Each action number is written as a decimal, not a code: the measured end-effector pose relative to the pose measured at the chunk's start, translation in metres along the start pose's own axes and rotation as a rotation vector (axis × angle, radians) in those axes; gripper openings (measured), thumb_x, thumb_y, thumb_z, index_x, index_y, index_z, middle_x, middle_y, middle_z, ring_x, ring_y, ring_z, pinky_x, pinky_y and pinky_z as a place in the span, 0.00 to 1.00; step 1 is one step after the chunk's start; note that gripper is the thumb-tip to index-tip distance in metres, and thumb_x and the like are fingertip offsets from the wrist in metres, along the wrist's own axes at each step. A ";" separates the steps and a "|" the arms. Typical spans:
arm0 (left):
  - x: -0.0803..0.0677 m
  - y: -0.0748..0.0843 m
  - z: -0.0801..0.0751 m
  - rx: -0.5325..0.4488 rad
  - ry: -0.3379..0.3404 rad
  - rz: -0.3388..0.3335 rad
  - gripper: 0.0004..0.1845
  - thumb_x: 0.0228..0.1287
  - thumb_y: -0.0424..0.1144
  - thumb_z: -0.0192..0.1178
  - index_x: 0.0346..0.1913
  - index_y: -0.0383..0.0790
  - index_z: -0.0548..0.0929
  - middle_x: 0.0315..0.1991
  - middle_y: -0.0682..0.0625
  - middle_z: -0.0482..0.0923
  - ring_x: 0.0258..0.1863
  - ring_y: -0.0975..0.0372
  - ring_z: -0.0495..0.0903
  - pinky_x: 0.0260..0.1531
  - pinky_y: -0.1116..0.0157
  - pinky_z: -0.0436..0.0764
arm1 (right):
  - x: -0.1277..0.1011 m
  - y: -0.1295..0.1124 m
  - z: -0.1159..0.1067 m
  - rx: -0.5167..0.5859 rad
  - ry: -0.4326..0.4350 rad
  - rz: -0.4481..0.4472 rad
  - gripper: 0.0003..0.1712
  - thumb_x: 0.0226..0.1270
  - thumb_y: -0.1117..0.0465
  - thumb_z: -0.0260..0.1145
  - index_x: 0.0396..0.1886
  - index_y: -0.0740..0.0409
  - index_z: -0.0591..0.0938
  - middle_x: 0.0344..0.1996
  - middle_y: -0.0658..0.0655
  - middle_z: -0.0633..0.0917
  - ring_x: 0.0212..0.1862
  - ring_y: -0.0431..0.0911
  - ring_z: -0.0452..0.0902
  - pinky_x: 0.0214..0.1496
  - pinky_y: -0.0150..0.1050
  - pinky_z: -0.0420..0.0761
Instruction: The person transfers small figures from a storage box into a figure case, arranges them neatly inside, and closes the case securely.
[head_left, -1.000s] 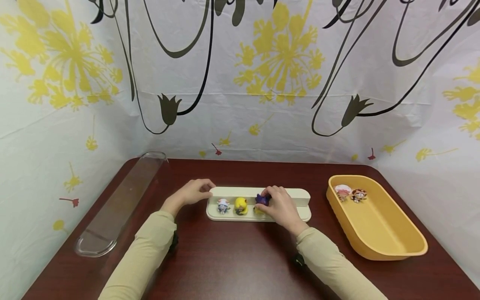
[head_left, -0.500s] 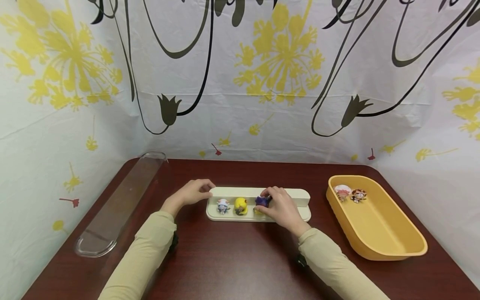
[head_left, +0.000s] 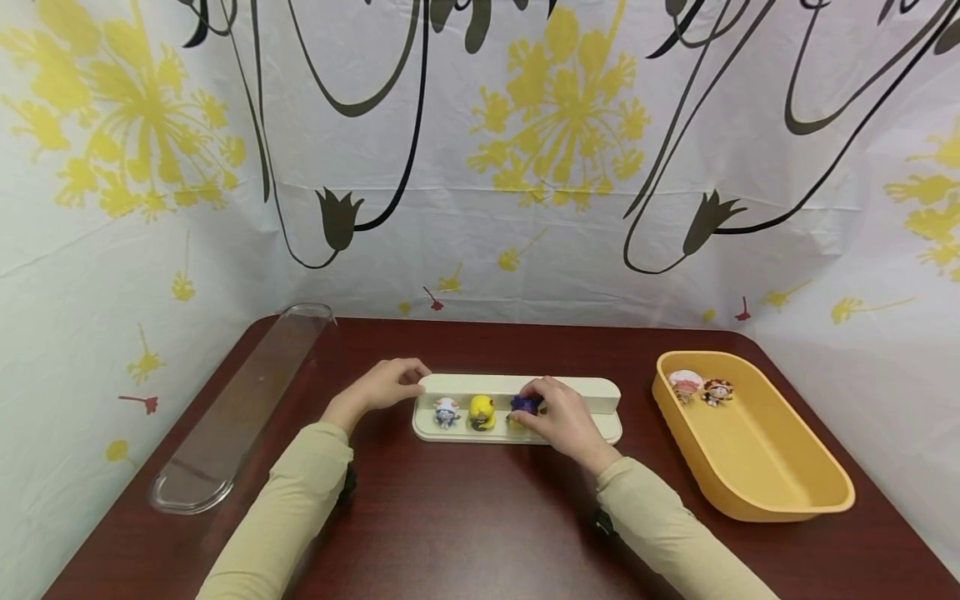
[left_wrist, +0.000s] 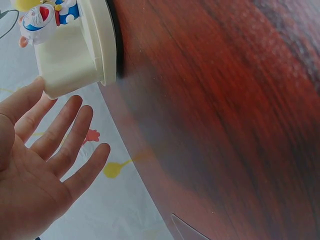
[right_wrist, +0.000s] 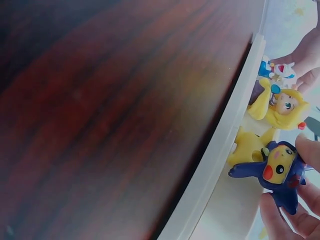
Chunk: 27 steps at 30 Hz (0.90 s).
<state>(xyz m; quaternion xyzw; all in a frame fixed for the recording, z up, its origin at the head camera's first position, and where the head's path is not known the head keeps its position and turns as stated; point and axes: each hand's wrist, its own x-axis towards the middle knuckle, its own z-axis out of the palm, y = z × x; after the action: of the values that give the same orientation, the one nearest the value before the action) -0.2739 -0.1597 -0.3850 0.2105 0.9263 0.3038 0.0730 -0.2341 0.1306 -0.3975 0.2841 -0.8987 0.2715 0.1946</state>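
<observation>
Two tan sleeves (head_left: 660,533) reach forward from the near edge over the dark red bench (head_left: 480,517). Beyond them lies a long cream tray (head_left: 600,392), set crosswise at mid-bench, with a raised back ledge. The right hand (head_left: 564,417) rests over the tray's middle, and its fingers (right_wrist: 280,220) pinch a small figure in a dark blue hood (right_wrist: 280,172) with a yellow face and red cheeks; thumb and fingertips close round the figure's lower end, as the right wrist view shows. That figure is in the tray, just right of a yellow-haired figure (head_left: 482,410), and its yellow parts appear to touch the tray floor, though contact is hard to judge. Further left in the tray stands a blue-and-white figure (head_left: 446,411), near the tray's left end.

The left hand (head_left: 384,385) sits at that left end. In the left wrist view its fingers (left_wrist: 65,135) are straight and slightly spread, palm open, with the thumb tip against the tray's end wall; it grips nothing.

Off to the right, well apart from the tray, is a yellow oval tub (head_left: 757,492), with two small figures (head_left: 701,387) lying at its far end. Along the left edge of the bench lies a long clear plastic cover (head_left: 240,408), running away from the person. Behind everything hangs a white cloth backdrop (head_left: 480,167) printed with yellow flowers and dark curling stems.
</observation>
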 end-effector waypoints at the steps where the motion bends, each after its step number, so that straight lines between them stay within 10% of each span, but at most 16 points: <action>1: 0.000 0.000 0.000 -0.001 0.000 0.001 0.13 0.59 0.35 0.57 0.47 0.38 0.76 0.38 0.49 0.76 0.41 0.56 0.74 0.41 0.59 0.72 | 0.000 0.000 0.000 0.006 0.004 -0.005 0.16 0.41 0.57 0.74 0.30 0.56 0.80 0.28 0.48 0.78 0.30 0.40 0.71 0.30 0.36 0.71; 14: 0.000 0.001 -0.001 -0.004 -0.001 0.001 0.13 0.59 0.35 0.57 0.47 0.37 0.76 0.38 0.49 0.76 0.41 0.56 0.74 0.41 0.59 0.72 | 0.002 0.001 0.000 -0.002 -0.021 0.003 0.17 0.43 0.55 0.73 0.32 0.57 0.80 0.31 0.50 0.80 0.42 0.46 0.75 0.51 0.43 0.68; 27: 0.000 0.000 -0.001 0.003 -0.004 0.003 0.12 0.59 0.36 0.57 0.46 0.40 0.77 0.38 0.49 0.76 0.41 0.56 0.75 0.41 0.59 0.72 | 0.005 0.003 -0.026 0.053 -0.008 0.051 0.21 0.50 0.48 0.68 0.39 0.59 0.80 0.34 0.53 0.79 0.37 0.45 0.74 0.34 0.40 0.75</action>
<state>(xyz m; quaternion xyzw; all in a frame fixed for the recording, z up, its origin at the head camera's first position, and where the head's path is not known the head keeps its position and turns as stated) -0.2740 -0.1605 -0.3842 0.2126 0.9263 0.3022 0.0743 -0.2350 0.1466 -0.3755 0.2673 -0.8989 0.2991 0.1765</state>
